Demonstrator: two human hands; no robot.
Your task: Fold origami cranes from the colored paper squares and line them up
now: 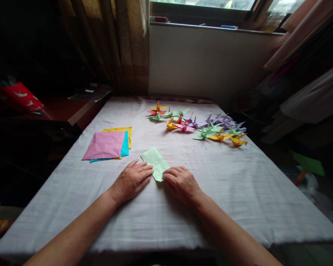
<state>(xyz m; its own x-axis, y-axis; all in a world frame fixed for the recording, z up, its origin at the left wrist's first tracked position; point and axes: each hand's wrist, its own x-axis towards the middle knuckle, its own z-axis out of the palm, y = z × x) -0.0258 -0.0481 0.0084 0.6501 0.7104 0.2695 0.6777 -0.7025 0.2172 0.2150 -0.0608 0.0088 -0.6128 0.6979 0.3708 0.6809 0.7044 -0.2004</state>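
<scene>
A pale green sheet of origami paper (156, 161), folded into a narrow rectangle with creases across it, lies at a slant on the cloth. Flat beside its left edge rests my left hand (135, 176), fingers stretched out and the tips touching the paper. My right hand (182, 181) has its fingers bent together at the paper's lower right edge, with the thumb side hidden from view; it appears to pinch that edge. To the left sits a loose stack of creased paper squares, with a pink sheet (105, 144) over a blue sheet (125, 145) and a yellow sheet (130, 133).
Several folded paper cranes (211, 129) in green, purple, yellow, red and pink stand toward the back right of the cloth-covered table (211, 221). A red container (19, 96) is on a dark wooden surface (63, 111) at left. Curtains and a window ledge (211, 28) lie beyond.
</scene>
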